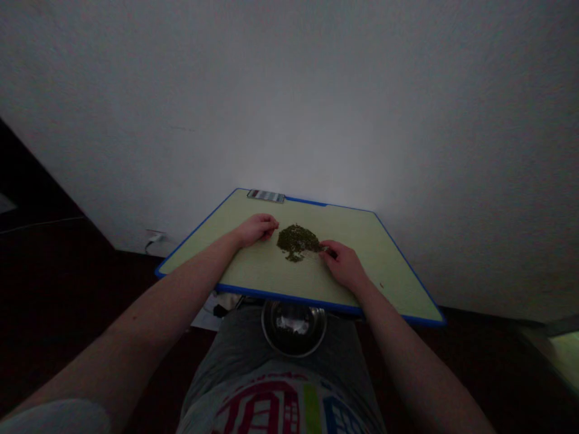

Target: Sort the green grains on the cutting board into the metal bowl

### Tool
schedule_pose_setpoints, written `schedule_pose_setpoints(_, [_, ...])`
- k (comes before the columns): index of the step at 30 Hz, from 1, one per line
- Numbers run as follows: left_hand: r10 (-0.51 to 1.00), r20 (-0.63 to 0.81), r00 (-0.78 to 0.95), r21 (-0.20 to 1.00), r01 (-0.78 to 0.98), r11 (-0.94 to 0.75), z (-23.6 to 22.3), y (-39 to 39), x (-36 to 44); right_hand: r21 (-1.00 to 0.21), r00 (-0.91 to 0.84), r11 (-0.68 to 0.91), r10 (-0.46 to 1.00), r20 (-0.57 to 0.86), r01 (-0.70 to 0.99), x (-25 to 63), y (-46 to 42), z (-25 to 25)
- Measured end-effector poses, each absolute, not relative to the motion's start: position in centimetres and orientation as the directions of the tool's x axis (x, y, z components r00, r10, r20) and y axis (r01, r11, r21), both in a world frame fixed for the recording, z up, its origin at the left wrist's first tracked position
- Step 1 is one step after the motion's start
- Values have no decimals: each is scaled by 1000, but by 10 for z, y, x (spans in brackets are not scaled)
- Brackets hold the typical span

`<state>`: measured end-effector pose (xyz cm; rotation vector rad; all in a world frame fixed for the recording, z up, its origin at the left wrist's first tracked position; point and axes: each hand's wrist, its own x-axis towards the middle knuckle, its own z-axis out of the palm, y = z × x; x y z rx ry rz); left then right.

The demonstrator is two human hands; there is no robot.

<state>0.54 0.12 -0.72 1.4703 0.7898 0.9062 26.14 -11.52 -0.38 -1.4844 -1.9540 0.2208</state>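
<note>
Tabletop (271,274), pile (296,239) beside right grip (344,264)

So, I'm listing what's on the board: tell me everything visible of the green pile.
The pile is a low heap of small, dark green, dry-looking bits, too fine to identify. It lies near the middle of the pale board, rounded, with a ragged patch off its near side. The right hand is at its right edge; the left hand is close on the left, contact unclear.
</note>
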Motion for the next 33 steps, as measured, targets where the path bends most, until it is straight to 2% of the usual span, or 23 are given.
schedule_pose_setpoints(15, [885,95,456,994,2,-108,-7,1,6,-543,-144,340,918,370,768,265,-124,-5])
schedule_pose_setpoints(33, [878,99,469,994,3,-114,-8,3,5,-492,-135,319,918,373,810,261,-129,-3])
